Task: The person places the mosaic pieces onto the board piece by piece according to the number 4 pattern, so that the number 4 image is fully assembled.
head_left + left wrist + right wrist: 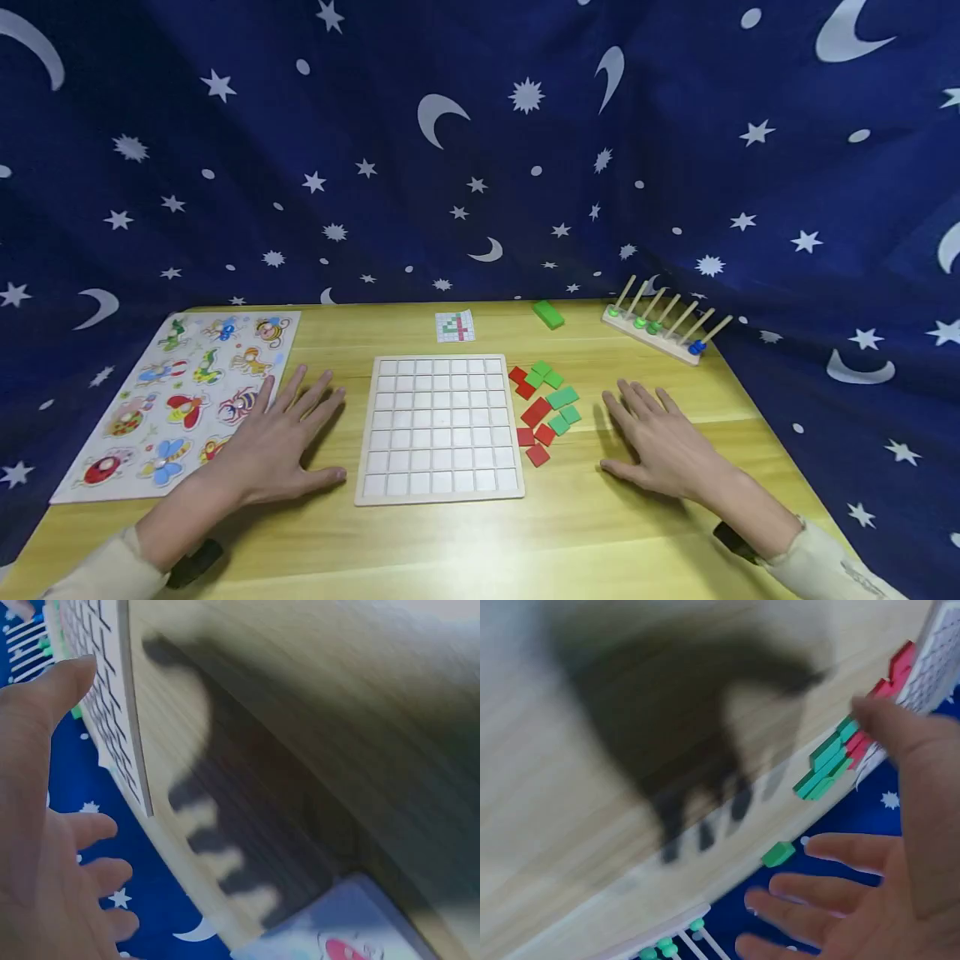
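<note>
A white grid board [439, 429] with empty square cells lies at the middle of the wooden table [480, 550]. My left hand [281, 437] rests flat and open just left of it, fingers spread, holding nothing. My right hand [660, 446] lies flat and open to the right, beside a loose heap of red and green tiles [545, 404]. In the left wrist view the left hand [45, 847] hovers with spread fingers near the board's edge [127, 705]. The right wrist view shows the right hand [877, 877] open, with the green tiles [825, 765] beyond it.
An insect peg puzzle [183, 400] lies at the table's left. A small pattern card [455, 326] and a green block [548, 314] sit behind the board. A peg rack with coloured beads [663, 321] stands at the back right. Star-print blue cloth [480, 150] surrounds the table.
</note>
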A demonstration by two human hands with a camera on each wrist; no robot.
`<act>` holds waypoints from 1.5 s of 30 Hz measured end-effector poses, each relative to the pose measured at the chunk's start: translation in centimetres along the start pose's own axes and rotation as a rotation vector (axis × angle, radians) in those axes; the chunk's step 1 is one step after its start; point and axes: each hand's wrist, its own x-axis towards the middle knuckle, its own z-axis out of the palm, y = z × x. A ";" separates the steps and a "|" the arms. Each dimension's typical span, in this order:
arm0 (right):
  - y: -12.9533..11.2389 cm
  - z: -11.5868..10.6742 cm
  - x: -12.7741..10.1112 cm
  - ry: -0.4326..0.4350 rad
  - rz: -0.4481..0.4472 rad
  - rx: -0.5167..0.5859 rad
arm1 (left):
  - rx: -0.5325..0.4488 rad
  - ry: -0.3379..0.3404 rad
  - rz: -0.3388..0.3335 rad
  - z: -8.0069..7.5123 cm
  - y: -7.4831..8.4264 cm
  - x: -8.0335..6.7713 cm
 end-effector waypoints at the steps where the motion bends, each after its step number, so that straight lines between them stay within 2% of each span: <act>1: -0.1 0.0 0.3 0.012 -0.005 0.029 | -0.031 -0.010 0.000 0.0 0.0 0.0; 8: -0.5 0.9 3.0 0.183 -0.123 0.220 | -0.206 -0.001 0.055 0.8 -0.1 0.8; 13: -0.7 1.9 4.3 0.227 -0.168 0.270 | -0.291 -0.018 0.059 1.8 0.0 1.5; 19: -0.8 2.9 4.9 0.182 -0.141 0.285 | -0.368 -0.047 0.054 2.5 0.3 2.1; 26: -1.1 2.9 4.9 0.124 -0.071 0.292 | -0.386 -0.075 0.051 2.9 0.7 2.5; 35: -1.0 2.8 5.4 0.094 0.022 0.354 | -0.405 -0.101 0.033 2.9 0.4 2.1; 45: -1.6 1.7 7.3 0.135 -0.011 0.379 | -0.435 -0.125 -0.015 3.0 0.3 2.4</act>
